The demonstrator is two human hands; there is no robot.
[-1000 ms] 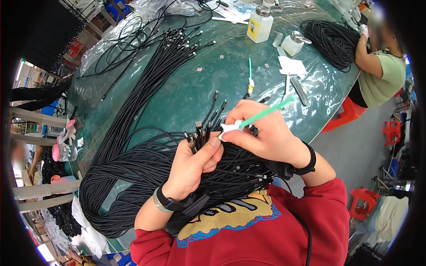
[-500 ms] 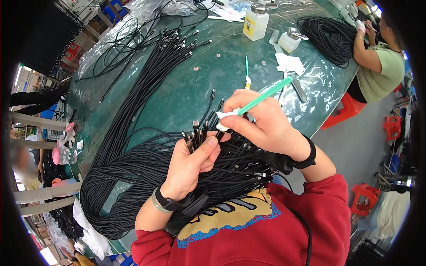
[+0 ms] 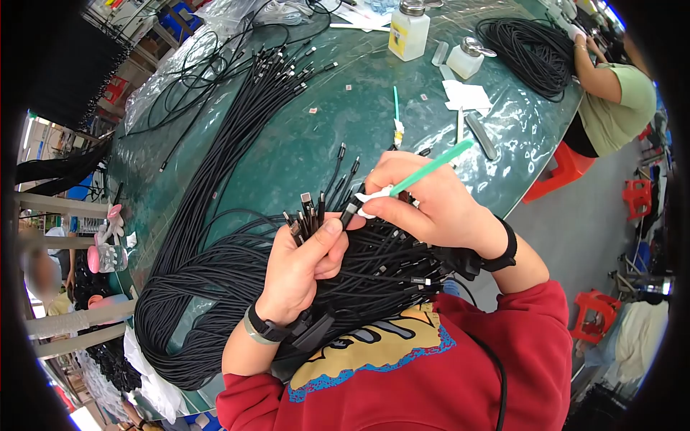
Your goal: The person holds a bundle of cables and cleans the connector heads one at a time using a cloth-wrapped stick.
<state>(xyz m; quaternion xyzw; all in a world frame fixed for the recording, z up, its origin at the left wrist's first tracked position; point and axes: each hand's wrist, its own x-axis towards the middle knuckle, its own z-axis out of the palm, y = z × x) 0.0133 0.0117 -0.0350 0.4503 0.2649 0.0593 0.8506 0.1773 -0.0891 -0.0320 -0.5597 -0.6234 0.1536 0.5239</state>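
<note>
My left hand [image 3: 305, 262] is closed around several black USB cables [image 3: 310, 210], their metal plugs sticking up past the fingers. Between its thumb and forefinger one cable connector [image 3: 350, 210] points out toward my other hand. My right hand [image 3: 424, 197] pinches a green stick [image 3: 435, 165] together with a white cloth [image 3: 375, 199] wrapped at its lower end. That cloth is up against the connector; the exact contact is partly hidden by the fingers. Beneath both hands lies a large bundle of black cables [image 3: 208, 266], looped at the left.
On the green table [image 3: 287, 154] stand two dispenser bottles [image 3: 408, 36] [image 3: 467, 59]. White paper [image 3: 466, 95], a grey-handled tool [image 3: 481, 136] and another thin green stick [image 3: 396, 108] lie nearby. A coiled cable bundle [image 3: 528, 57] is beside a co-worker [image 3: 622, 100] at the right.
My left hand has shifted slightly left, and the cloth in my right hand has moved a little right and down. More of the pinched connector now shows. The view has shifted slightly.
</note>
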